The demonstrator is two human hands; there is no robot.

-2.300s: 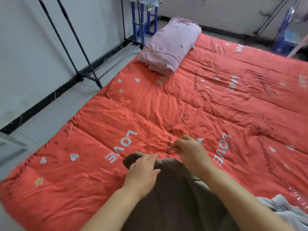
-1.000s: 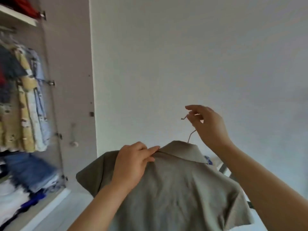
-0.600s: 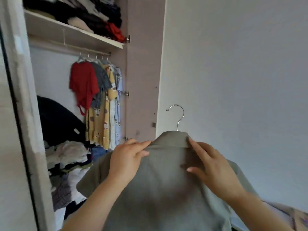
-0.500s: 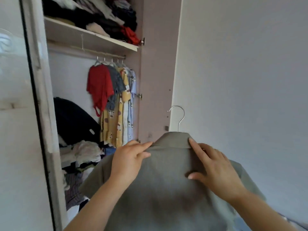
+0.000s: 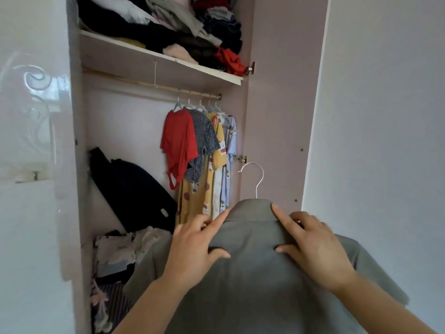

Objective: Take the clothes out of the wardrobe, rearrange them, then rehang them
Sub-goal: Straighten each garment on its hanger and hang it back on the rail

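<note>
A grey collared shirt hangs on a metal hanger whose hook sticks up above the collar. My left hand grips the shirt's left shoulder, thumb in front and fingers over the top. My right hand grips the right shoulder the same way. The open wardrobe stands in front of me. On the right end of its rail hang a red top, a dark patterned top, a yellow printed dress and a pale blue garment.
A shelf above the rail holds piled folded clothes. A black bag leans at the wardrobe's lower left above a heap of loose clothes. A glossy white door is at left, a plain wall at right.
I lifted the grey shirt from the red quilt and turned to the wardrobe. My right hand left the hanger hook for the shirt's right shoulder. The wardrobe now fills more of the view.
</note>
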